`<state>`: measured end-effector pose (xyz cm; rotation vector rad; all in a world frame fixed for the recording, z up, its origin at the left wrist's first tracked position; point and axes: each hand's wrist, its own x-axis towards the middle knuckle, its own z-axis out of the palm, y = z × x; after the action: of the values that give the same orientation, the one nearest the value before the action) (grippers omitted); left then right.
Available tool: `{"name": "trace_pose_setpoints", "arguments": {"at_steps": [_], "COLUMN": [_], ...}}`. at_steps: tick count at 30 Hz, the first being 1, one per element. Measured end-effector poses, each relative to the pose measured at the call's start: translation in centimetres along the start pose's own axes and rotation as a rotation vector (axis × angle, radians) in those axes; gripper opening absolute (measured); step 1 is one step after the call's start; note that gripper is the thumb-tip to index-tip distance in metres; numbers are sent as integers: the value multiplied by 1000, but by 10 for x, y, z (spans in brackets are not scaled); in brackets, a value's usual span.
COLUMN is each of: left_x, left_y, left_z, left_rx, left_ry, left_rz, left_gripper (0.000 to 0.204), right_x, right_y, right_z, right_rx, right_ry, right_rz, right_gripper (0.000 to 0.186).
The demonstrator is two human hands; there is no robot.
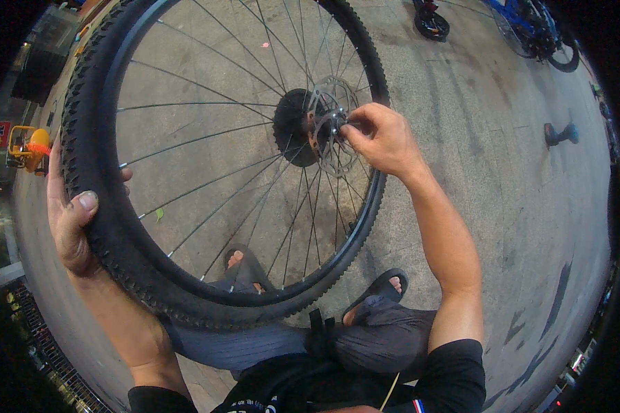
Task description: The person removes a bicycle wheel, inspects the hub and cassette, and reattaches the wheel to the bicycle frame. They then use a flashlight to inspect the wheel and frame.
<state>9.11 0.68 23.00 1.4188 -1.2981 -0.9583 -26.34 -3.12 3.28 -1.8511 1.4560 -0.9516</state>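
Observation:
A bicycle wheel [107, 199] with a knobbly black tire and thin dark spokes stands tilted in front of me. My left hand [74, 220] is wrapped around the tire at its left side, thumb on the near face and a fingertip showing inside the rim. At the hub, a silver disc brake rotor [332, 160] faces right, with a dark sprocket cassette [293, 127] behind it. My right hand [382, 140] pinches at the hub's axle end, beside the rotor bolts. What lies between those fingertips is too hidden to make out.
On the paved floor [489, 186], a cordless power tool [562, 134] lies at the right. A blue bicycle [537, 31] and a small black wheel [431, 26] are at the far right. A yellow-orange machine [31, 148] stands at the left. My sandaled feet [386, 286] are below the wheel.

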Motion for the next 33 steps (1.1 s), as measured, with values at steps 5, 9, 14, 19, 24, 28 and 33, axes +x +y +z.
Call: {"name": "trace_pose_setpoints", "arguments": {"at_steps": [5, 9, 14, 19, 24, 28, 33], "left_x": [1, 0, 65, 142, 77, 62, 58], "left_y": [13, 26, -9, -176, -236, -258, -262], "left_z": [2, 22, 22, 54, 141, 164, 165], "left_rx": [35, -57, -745, -41, -235, -440, -528], "left_ry": [-16, -43, -354, -330, -443, -458, -490], "left_rz": [-4, 68, 184, -305, -588, -500, -485], "left_gripper": [98, 104, 82, 35, 36, 22, 15], "right_x": [2, -1, -13, -15, -9, -13, -19], "right_y": [3, 4, 36, 15, 21, 28, 21], "right_z": [5, -6, -22, 11, 11, 9, 10], "right_rx": [72, 125, 176, 312, 353, 320, 381], "right_ry": [9, -51, 13, 48, 66, 72, 116], "right_rz": [80, 268, 341, 379, 330, 290, 308], "right_gripper": [22, 23, 20, 15, 18, 18, 18]}}
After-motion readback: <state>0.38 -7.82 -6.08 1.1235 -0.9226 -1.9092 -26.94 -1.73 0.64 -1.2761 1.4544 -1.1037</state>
